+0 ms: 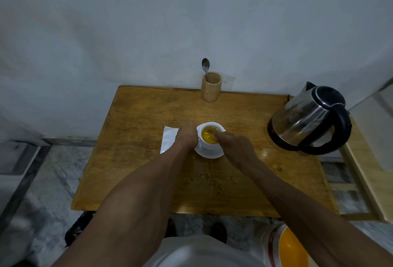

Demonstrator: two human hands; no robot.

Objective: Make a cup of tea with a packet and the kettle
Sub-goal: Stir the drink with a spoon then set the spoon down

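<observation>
At the cup (210,134), the right hand (236,149) reaches over the rim with its fingertips (217,137) pinched together above the yellow liquid; a small stirring item appears to sit in the liquid there, but whether the fingers hold it cannot be told. The left hand (187,137) is closed against the left side of the cup, and its grip on the handle is hidden. The cup is white and stands upright on 1 white saucer (209,153). Just left of the cup, partly under the left hand, 1 white packet (168,140) lies flat on the wooden table (148,171). Well right of the cup, 1 steel kettle (308,120) with black lid and handle stands at the table edge. Beyond the cup, against the wall, 1 wooden holder (212,87) contains 1 spoon (205,67), bowl upward.
</observation>
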